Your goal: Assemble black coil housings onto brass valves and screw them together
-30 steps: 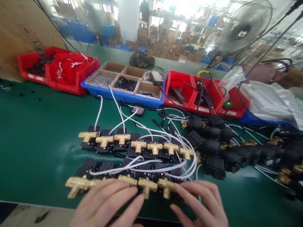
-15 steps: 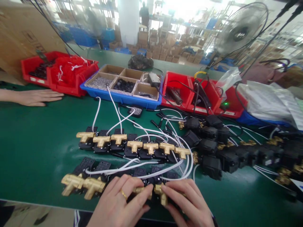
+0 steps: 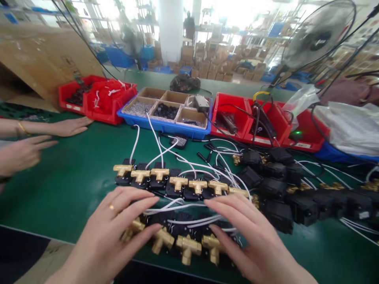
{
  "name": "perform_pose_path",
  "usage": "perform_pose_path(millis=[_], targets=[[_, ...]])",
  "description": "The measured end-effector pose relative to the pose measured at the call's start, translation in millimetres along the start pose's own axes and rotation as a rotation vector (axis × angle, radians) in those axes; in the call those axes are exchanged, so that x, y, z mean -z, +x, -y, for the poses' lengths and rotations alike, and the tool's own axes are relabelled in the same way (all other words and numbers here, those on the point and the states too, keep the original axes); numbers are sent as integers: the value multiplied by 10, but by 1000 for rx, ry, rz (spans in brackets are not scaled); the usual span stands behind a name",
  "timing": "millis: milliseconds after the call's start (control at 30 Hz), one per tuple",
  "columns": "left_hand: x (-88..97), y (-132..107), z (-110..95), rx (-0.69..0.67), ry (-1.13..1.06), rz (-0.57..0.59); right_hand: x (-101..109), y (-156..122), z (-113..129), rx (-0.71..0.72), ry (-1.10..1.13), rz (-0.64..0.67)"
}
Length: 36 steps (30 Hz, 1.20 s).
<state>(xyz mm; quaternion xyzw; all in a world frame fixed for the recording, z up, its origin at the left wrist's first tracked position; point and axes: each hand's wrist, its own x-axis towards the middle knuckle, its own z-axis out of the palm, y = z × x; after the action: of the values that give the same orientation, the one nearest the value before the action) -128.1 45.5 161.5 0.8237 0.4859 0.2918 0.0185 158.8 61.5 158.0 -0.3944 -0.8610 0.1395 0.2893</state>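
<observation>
Over the near row of brass T-shaped valve fittings on black bases, my left hand [image 3: 118, 228] is spread, thumb and fingers apart. Across from it, my right hand [image 3: 251, 232] is also open, its fingertips close to the white cables [image 3: 189, 207]; whether they touch is hard to tell. Between the hands sit a brass fitting [image 3: 189, 246] and a tilted brass fitting [image 3: 162, 240]. Another brass fitting [image 3: 213, 246] is beside my right thumb. My left hand partly covers the row's left end. Behind lies a second row with a brass fitting [image 3: 197, 186].
Red bins [image 3: 109, 102] and a blue divided tray [image 3: 166, 128] of small parts line the back. Black valve units [image 3: 278, 213] crowd the right. At left are another person's hand [image 3: 72, 127] on the table and second hand [image 3: 23, 156]. A fan [image 3: 318, 41] stands behind.
My hands have come off the brass fittings, opened and moved apart. The near-row fittings stand differently. A co-worker's second hand has appeared at left. The view has shifted slightly.
</observation>
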Motion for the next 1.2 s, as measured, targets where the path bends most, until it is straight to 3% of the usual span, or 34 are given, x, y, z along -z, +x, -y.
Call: perform_pose_path(millis=[100,200,267,333,433,633,733,867,933,1000,1100,1200], targets=[[130,9,339,61,-55,53,-174,416,56,26,29,268],[211,-127,680,131,-215,146,-330,716,92,77,9,488],[216,-253,846,150,-363,269,-344,839,119,115,-3,550],[164,-378,929,187,-482,301,-297,925,162,125,-8,566],[5,-532,899,265,-550,218,-188,1047,253,121,-2,614],[-274,-685,644,343,-477,-3,-6,1423,451,135,75,722],[-279,-698,557,370,-412,-45,28,1633,498,190,84,714],[-124,-697,475,368,-265,-122,-25,1802,425,280,-132,652],[-42,-684,422,287,-192,-192,-36,1773,365,273,-225,565],[-17,-645,344,137,-177,-175,-9,1633,338,215,-189,480],[-118,-540,197,-88,-129,11,65,1221,361,94,-70,442],[-276,-448,85,-157,-19,115,117,672,333,-11,-34,522]])
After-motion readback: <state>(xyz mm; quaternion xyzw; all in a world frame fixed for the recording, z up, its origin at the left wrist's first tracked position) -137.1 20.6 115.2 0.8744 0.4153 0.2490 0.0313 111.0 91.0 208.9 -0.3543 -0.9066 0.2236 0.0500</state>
